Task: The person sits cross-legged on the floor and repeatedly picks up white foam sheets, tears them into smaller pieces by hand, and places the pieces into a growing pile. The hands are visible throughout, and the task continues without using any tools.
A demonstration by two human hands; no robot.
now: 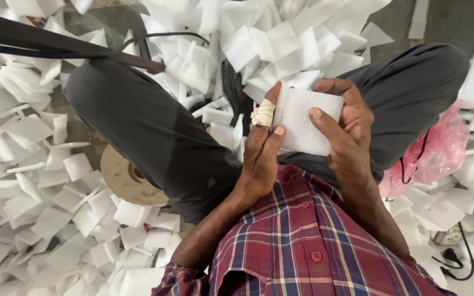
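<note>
White foam sheet [309, 120] | both hands' fingers clamped on it | pink bag [440, 151] right

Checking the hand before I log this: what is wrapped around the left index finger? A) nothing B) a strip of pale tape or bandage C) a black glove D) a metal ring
B: the left hand has a pale, cream-coloured strip wound around its index finger, which presses the edge of the white foam piece that the right hand also holds.
</note>
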